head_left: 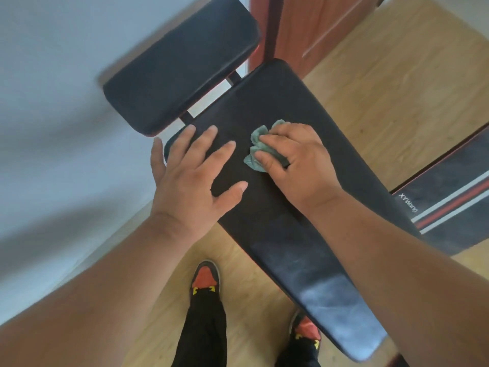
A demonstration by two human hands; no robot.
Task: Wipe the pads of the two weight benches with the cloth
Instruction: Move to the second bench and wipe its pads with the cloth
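A long black bench pad (291,229) runs diagonally from the upper middle to the lower right. A shorter black seat pad (180,64) sits just beyond its far end. My right hand (296,162) presses a crumpled green cloth (260,147) onto the long pad near its wide end. My left hand (195,176) lies flat on the same pad's left edge, fingers spread, holding nothing. A second bench pad (449,207), black with red and white stripes and a white logo, lies at the right edge.
A pale wall fills the left side. A reddish wooden door (317,27) stands behind the bench. The floor (383,88) is light wood. My feet in red and black shoes (206,276) stand beside the long pad's near end.
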